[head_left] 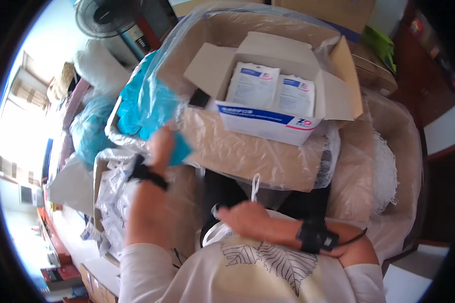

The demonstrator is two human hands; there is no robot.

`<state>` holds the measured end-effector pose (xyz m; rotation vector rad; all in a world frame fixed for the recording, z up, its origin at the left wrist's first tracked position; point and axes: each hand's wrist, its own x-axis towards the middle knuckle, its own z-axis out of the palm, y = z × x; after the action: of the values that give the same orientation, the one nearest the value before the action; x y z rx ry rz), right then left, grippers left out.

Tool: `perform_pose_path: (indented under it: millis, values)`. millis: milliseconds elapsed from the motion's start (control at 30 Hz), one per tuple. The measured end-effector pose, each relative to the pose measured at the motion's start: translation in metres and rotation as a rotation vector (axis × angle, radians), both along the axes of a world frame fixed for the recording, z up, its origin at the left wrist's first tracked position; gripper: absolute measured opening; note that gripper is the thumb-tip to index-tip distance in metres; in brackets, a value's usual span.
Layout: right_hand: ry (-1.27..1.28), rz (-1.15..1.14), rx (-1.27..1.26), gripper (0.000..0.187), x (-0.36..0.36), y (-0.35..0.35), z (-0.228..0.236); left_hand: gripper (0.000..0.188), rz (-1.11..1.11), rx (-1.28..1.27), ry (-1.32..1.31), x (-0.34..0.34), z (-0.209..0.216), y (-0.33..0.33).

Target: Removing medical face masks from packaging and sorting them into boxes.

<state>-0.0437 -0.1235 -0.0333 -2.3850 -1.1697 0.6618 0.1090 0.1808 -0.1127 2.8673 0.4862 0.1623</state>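
Observation:
My left hand point(161, 147) is at the left edge of the large carton, its fingers closed on a thin blue sheet point(181, 149) and slightly blurred. Beside it, a plastic-lined bin point(112, 132) is heaped with blue pieces point(131, 108) of the same colour. My right hand point(245, 218) lies across my front, fingers curled and pointing left, with something small and pale at the fingertips. A white cord loop point(255, 188) rises just behind that hand; whether the fingers hold it is hidden. White material point(218, 233) rests under the hand.
Before me, a large plastic-lined carton point(227, 151) carries an open white box point(268, 126) with two white packets point(252, 87). White cords point(385, 174) fill a lined carton at right. Clear packets point(117, 194) fill a box at left. A fan point(103, 17) stands far left.

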Motion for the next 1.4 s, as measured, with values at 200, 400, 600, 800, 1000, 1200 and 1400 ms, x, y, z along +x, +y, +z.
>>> perform_pose_path:
  millis: [200,400,600,800,1000,1200,1400]
  values:
    - [0.188,-0.615,0.447,0.025,0.053,-0.065,0.004,0.051,0.117,-1.428,-0.088,0.004,0.055,-0.023]
    - [0.262,-0.540,0.607,0.040,0.093,-0.045,0.060,0.051,-0.114,-2.302,0.185,-0.060,0.090,-0.128]
    - [-0.022,-0.376,0.438,0.040,0.090,-0.003,0.052,0.060,-0.259,-2.351,0.310,-0.077,0.105,-0.163]
    - [-0.164,-0.377,0.608,0.031,0.091,-0.002,0.022,0.058,-0.197,-2.393,0.336,-0.080,0.083,-0.163]
    - [0.010,-0.348,0.390,0.023,0.091,-0.024,0.013,0.045,-0.472,-1.321,0.252,-0.057,0.089,-0.110]
    - [0.068,-0.372,0.279,0.026,0.088,-0.023,0.007,0.030,-0.925,-0.117,0.038,-0.063,0.141,-0.156]
    - [0.363,-0.370,0.384,0.031,0.076,-0.026,-0.020,0.034,-0.891,-0.089,0.107,-0.064,0.095,-0.155]
